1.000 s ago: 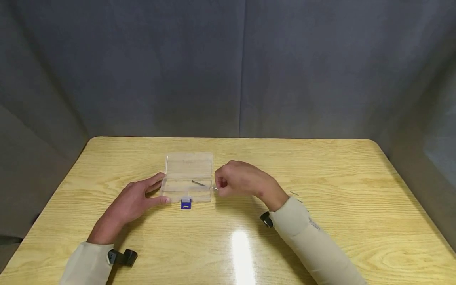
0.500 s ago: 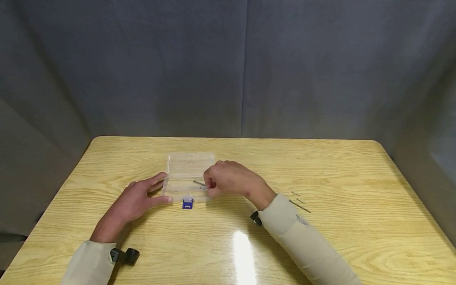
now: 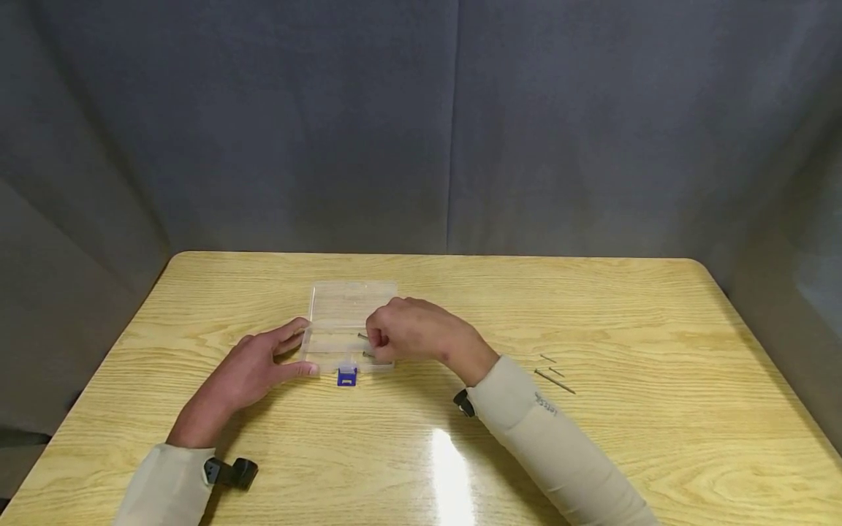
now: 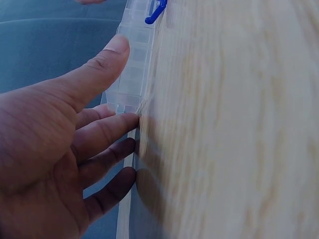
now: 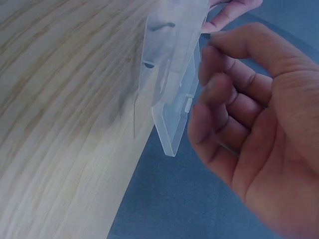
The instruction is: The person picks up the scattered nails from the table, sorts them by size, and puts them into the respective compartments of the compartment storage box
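A clear plastic compartment box (image 3: 329, 340) lies with its lid (image 3: 351, 303) folded back and a blue latch (image 3: 346, 377) at its front. At the box's left end rests my left hand (image 3: 253, 365), thumb and fingers extended, thumb by the front corner. Over the right part is my right hand (image 3: 417, 332), its fingers loosely bent; in the right wrist view nothing shows between the fingertips. A nail (image 3: 366, 355) lies in the front section, partly covered by that hand. Behind it, another nail (image 3: 362, 336) sits in the rear section, also partly hidden.
To the right on the wooden table (image 3: 631, 351) lie a long nail (image 3: 555, 381) and two smaller nails, one of them a thin nail (image 3: 548, 358). A grey curtain (image 3: 316, 131) hangs behind the table. Light glares on the tabletop near the front.
My right hand has moved left over the box with a nail, which now lies in the front section. The loose nails at right have come into full view. My left hand stays put.
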The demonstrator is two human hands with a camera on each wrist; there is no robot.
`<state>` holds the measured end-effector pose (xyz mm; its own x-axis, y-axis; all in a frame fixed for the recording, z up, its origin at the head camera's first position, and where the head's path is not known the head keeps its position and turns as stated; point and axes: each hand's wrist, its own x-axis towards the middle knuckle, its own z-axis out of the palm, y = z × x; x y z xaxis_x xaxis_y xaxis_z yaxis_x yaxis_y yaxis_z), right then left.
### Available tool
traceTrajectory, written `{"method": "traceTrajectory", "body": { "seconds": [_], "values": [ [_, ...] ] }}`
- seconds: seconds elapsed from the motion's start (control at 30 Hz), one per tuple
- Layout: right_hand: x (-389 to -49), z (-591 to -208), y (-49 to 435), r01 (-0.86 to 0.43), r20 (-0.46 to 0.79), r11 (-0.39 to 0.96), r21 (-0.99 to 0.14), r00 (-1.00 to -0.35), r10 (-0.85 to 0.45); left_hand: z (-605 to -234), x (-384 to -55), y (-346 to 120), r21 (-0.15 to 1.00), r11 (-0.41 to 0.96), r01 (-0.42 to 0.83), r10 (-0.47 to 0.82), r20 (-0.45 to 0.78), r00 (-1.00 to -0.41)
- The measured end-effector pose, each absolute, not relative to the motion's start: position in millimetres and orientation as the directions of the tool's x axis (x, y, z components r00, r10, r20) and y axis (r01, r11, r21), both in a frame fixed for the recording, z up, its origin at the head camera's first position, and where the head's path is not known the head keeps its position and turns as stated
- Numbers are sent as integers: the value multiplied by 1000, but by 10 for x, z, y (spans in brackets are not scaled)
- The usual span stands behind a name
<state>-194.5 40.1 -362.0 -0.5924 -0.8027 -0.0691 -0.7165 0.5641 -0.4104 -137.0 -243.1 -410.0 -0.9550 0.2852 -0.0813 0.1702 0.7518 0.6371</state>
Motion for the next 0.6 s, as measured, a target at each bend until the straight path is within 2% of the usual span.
{"method": "traceTrajectory", "body": {
  "seconds": [0.6],
  "values": [
    [-1935, -3646, 703, -706, -47, 582, -405, -619, -784, -4075, -1364, -2450, 643, 749, 159, 287, -99, -953]
  ]
}}
